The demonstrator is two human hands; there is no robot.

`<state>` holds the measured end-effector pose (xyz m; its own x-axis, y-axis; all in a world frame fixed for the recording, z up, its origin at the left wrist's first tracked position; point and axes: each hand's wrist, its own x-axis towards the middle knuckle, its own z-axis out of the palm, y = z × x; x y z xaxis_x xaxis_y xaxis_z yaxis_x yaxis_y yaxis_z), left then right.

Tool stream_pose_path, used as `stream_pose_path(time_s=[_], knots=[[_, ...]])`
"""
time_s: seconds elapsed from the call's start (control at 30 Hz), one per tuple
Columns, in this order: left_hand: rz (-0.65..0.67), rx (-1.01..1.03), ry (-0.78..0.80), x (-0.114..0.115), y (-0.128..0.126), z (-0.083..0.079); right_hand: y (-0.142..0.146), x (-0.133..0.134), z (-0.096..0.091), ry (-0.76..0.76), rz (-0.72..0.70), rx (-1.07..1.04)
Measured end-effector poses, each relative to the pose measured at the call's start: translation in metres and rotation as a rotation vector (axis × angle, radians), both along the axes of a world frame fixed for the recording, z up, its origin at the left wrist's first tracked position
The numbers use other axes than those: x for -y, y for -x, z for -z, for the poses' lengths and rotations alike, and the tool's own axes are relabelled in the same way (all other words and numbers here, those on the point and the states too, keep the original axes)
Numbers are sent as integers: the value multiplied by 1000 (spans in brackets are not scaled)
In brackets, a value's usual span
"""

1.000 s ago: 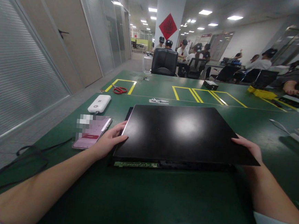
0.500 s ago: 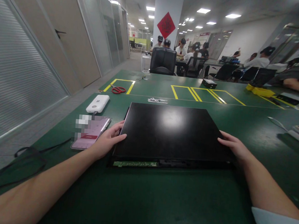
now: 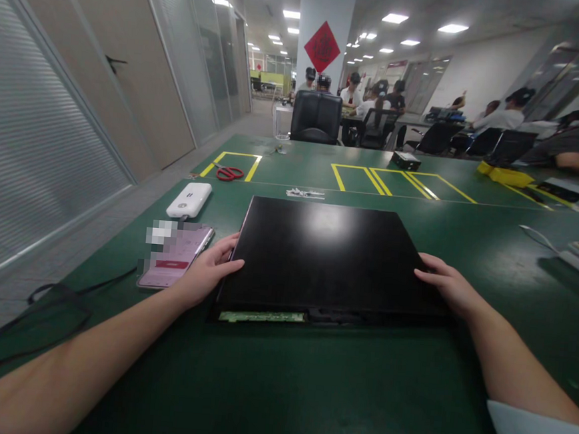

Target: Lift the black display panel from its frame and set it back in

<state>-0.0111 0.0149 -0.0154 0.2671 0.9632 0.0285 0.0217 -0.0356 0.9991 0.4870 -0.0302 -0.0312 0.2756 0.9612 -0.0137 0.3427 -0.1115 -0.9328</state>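
A flat black display panel (image 3: 326,260) lies on the green table in front of me, its glossy face up and reflecting a ceiling light. Along its near edge a strip of green circuit board (image 3: 261,316) shows. My left hand (image 3: 212,268) grips the panel's left side, thumb on top and fingers at the edge. At the right side my right hand (image 3: 447,283) holds it the same way, thumb over the face. The fingertips under both edges are partly hidden.
Left of the panel lie a phone (image 3: 178,262), a white power bank (image 3: 189,200) and a black strap (image 3: 60,292). Red scissors (image 3: 229,173), white scraps (image 3: 305,193) and a small black box (image 3: 405,160) are farther back. A yellow tray (image 3: 506,175) stands at right; people sit beyond.
The panel's right side and my right hand have shifted slightly left. The top panel sits a little lower on the part below. My left hand has barely moved.
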Motion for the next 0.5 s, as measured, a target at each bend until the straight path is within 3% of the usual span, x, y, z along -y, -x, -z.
stream_pose_path(time_s=[0.5], knots=[[23, -35, -43, 0, -1, 1, -3, -5, 9, 40, 36, 67]])
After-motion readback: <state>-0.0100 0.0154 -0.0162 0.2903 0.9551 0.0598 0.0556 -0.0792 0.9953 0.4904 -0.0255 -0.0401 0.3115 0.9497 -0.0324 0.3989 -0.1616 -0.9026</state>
